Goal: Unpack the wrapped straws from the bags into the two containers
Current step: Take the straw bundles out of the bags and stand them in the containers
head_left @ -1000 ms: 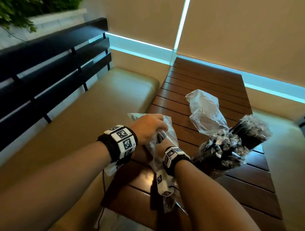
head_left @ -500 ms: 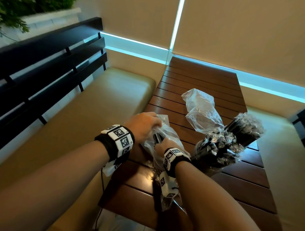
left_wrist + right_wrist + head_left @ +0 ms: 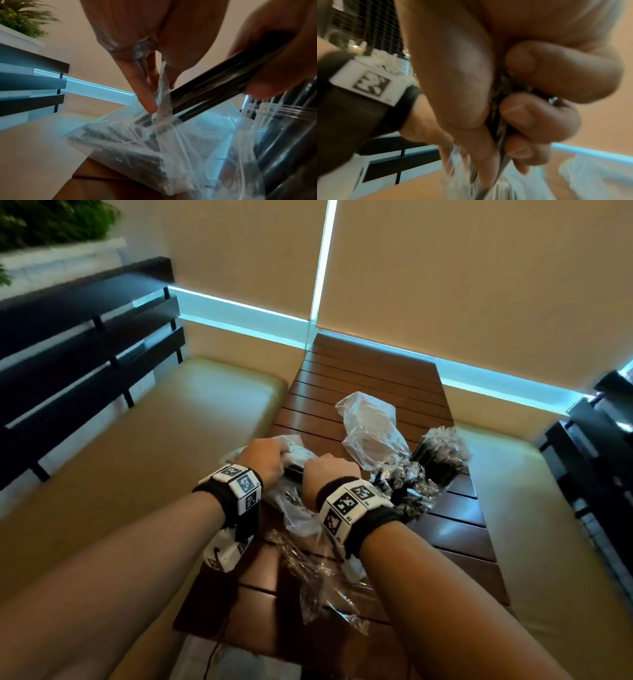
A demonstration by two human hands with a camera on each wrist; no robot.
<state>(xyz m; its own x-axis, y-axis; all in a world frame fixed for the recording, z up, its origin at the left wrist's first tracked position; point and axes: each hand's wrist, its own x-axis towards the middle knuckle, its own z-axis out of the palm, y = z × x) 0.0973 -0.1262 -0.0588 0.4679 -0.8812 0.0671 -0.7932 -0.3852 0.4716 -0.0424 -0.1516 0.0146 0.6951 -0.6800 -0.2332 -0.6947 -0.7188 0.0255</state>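
A clear bag (image 3: 297, 452) of black wrapped straws lies on the wooden slatted table (image 3: 371, 371). My left hand (image 3: 265, 458) pinches the bag's plastic (image 3: 163, 93) at its mouth. Beside it my right hand (image 3: 327, 470) grips a bundle of black straws (image 3: 223, 86), drawn partly out of the bag (image 3: 137, 148). In the right wrist view my right hand's fingers (image 3: 539, 111) curl round that bundle (image 3: 502, 86). Two containers crammed with wrapped straws, one (image 3: 442, 455) behind the other (image 3: 402, 486), stand just right of my hands.
An empty crumpled bag (image 3: 370, 422) lies behind the containers. More loose clear plastic (image 3: 318, 587) lies on the near end of the table. Cushioned benches run along the left (image 3: 171, 440) and right (image 3: 548, 508), with a black slatted backrest (image 3: 85, 344) on the left.
My right hand has risen from inside the bag and turned, pulling a bundle of straws out. My left hand has stayed on the bag's mouth.
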